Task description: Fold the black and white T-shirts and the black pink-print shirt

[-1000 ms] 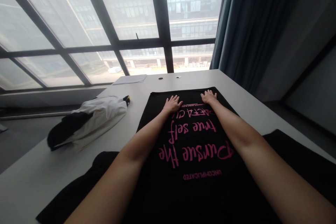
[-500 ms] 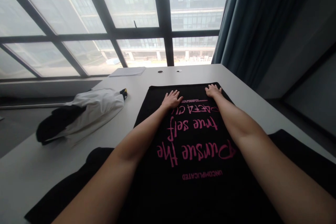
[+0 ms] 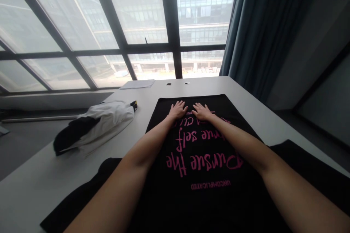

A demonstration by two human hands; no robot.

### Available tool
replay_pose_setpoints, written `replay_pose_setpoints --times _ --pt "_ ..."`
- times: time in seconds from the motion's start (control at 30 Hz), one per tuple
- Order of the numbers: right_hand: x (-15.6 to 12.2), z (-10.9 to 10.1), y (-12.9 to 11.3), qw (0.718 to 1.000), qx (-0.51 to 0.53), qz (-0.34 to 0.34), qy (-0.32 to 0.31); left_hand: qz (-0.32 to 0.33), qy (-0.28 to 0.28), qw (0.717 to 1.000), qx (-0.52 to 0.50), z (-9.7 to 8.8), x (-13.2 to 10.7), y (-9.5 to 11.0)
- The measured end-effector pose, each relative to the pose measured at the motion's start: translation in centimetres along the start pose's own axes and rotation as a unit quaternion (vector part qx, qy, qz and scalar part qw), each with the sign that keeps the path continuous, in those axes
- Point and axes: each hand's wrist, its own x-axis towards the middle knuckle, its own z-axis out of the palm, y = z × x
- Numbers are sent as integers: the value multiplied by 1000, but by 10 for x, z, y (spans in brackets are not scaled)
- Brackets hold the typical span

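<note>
A black T-shirt (image 3: 224, 204) with pink lettering lies spread flat on the white table (image 3: 32, 185), its hem at the far end. My left hand (image 3: 177, 110) rests flat on the shirt near the far hem, fingers stretched out. Just to its right, my right hand (image 3: 201, 111) also lies flat and open on the cloth, almost touching the left one. Both forearms reach forward over the print, and neither hand holds anything.
A crumpled white and black garment (image 3: 94, 125) lies on the table to the left. A sheet of paper (image 3: 138, 84) sits at the far edge beside two cable holes (image 3: 168, 84). Large windows stand behind, and a dark curtain (image 3: 259, 29) hangs at the right.
My right hand has slid left across the far part of the shirt, from near its right edge to beside my left hand. The left hand has stayed in place.
</note>
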Motion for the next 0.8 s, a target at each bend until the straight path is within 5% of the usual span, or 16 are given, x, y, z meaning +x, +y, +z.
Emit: replay_pose_setpoints --times 0.23,0.37,0.6,0.8 --pt "-23 -22 72 997 9 70 34 -145 -15 989 18 -30 -3 -99" --pt "-24 -17 81 997 14 63 52 -148 -18 989 19 -30 4 -119" --pt "-27 -20 74 995 7 60 80 -115 3 993 9 -49 0 -107" --pt "-72 -15 12 997 9 -13 80 17 28 999 12 -47 -61 -32"
